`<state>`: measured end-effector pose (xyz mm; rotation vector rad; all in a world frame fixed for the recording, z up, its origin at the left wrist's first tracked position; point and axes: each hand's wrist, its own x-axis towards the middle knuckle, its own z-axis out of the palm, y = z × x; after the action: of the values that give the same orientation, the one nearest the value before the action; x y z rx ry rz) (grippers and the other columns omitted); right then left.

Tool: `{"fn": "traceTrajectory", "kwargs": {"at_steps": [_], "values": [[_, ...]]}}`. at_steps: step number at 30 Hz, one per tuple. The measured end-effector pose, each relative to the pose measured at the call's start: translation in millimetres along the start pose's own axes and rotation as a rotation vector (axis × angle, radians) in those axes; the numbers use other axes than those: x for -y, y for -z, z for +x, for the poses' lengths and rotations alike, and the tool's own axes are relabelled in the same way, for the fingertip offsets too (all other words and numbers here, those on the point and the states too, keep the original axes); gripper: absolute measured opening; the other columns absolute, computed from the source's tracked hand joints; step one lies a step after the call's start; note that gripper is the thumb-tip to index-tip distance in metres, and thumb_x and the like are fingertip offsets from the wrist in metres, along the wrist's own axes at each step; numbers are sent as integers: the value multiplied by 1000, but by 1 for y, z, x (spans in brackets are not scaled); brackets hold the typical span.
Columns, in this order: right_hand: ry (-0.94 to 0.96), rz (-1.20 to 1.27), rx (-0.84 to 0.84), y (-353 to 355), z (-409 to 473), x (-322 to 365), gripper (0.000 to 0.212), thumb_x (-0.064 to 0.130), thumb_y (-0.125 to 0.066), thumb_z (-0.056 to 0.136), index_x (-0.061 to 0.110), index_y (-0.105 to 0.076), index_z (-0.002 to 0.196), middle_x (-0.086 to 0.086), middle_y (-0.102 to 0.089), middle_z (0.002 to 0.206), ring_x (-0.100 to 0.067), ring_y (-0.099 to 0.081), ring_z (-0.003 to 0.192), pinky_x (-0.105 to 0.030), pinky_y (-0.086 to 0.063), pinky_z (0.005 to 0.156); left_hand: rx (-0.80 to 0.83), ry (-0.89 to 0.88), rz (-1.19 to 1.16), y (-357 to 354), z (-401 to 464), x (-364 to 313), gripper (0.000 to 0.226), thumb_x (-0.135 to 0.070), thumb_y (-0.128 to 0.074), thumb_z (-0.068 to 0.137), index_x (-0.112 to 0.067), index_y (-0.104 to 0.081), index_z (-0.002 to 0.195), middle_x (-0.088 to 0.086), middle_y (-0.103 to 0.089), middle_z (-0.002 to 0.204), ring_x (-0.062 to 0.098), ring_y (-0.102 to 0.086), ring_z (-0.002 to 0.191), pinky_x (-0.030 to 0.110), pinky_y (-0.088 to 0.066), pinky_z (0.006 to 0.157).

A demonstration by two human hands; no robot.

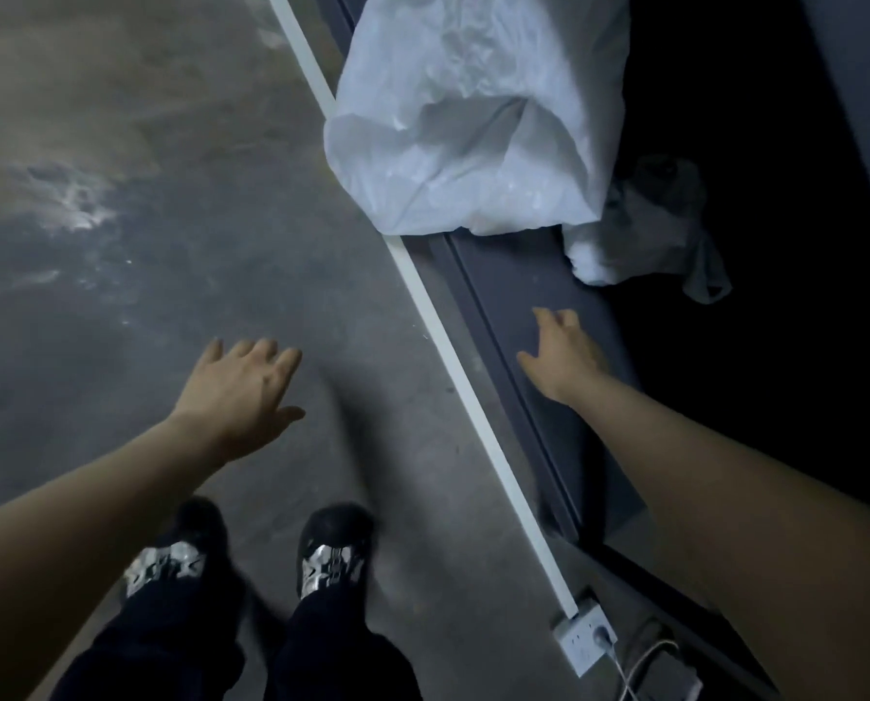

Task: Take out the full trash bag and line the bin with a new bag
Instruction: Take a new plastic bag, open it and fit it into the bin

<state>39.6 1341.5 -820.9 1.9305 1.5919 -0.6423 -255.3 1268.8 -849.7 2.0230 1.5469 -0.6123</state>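
Both of our hands are bare and holding nothing: the left hand (243, 392) hangs over the concrete floor (119, 245) with fingers spread and relaxed, and the right hand (562, 359) reaches forward over the dark sill (534, 316), fingers loose. We see 1 bulging white trash bag (478, 118) ahead, sitting across the sill and the white strip (443, 341), with 1 smaller crumpled bag (645, 235) just beside it in the dark recess. We judge the step in hand is reaching for the full bag; we should gather its neck before lifting, so the thin plastic does not tear on the sill's edge. Open floor lies to our left; behind us on the right sit a wall socket (582, 640) and a cable (635, 670), so we should swing the bag leftward.
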Motion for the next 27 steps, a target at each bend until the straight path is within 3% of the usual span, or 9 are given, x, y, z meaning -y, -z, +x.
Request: {"fn": "traceTrajectory", "kwargs": {"at_steps": [4, 7, 9, 14, 17, 21, 27], "values": [[-60, -31, -88, -7, 56, -12, 62, 26, -53, 93, 17, -21, 146, -12, -18, 151, -34, -37, 130, -40, -42, 96, -24, -91, 17, -35, 44, 8, 64, -53, -51, 87, -18, -35, 139, 6, -47, 133, 26, -47, 122, 44, -32, 105], [-138, 6, -235, -13, 89, -19, 71, 20, -58, 88, 17, -18, 147, -10, -12, 154, -31, -29, 136, -41, -42, 96, -166, -212, 128, -62, 76, 21, 72, -42, -85, 56, -5, -64, 114, 17, -65, 100, 36, -65, 86, 53, -50, 81], [-195, 54, -337, -18, 108, -23, 77, 16, -61, 84, 19, -17, 147, -10, -12, 154, -29, -27, 136, -41, -43, 95, -279, -216, 140, -82, 95, 24, 71, -34, -92, 40, -2, -69, 99, 20, -66, 85, 37, -66, 70, 53, -51, 69], [-283, 74, -485, -30, 144, -33, 74, 17, -65, 79, 17, -24, 141, -11, -17, 152, -29, -28, 135, -42, -42, 97, -339, -241, 84, -104, 124, 16, 71, -25, -93, 39, 3, -67, 99, 23, -65, 88, 39, -67, 74, 57, -48, 73], [-290, 79, -608, -32, 158, -39, 74, 19, -65, 82, 10, -22, 142, -13, -29, 147, -31, -35, 132, -45, -40, 98, -334, -265, 87, -113, 131, 16, 70, -25, -92, 41, 2, -68, 101, 22, -66, 90, 38, -67, 76, 56, -49, 75], [-278, 249, -467, -27, 166, -49, 82, 25, -59, 89, 12, -5, 149, -17, -44, 140, -34, -46, 127, -40, -39, 100, -303, -271, 85, -115, 135, 20, 68, -25, -90, 47, 0, -67, 105, 21, -66, 92, 38, -67, 78, 57, -49, 77], [-401, 136, -466, -47, 139, -49, 63, 31, -57, 90, 19, -28, 145, -14, -49, 137, -33, -47, 125, -41, -40, 99, -297, -267, 98, -109, 128, 20, 65, -24, -89, 50, 0, -66, 105, 20, -66, 91, 38, -68, 78, 59, -49, 75]]}}
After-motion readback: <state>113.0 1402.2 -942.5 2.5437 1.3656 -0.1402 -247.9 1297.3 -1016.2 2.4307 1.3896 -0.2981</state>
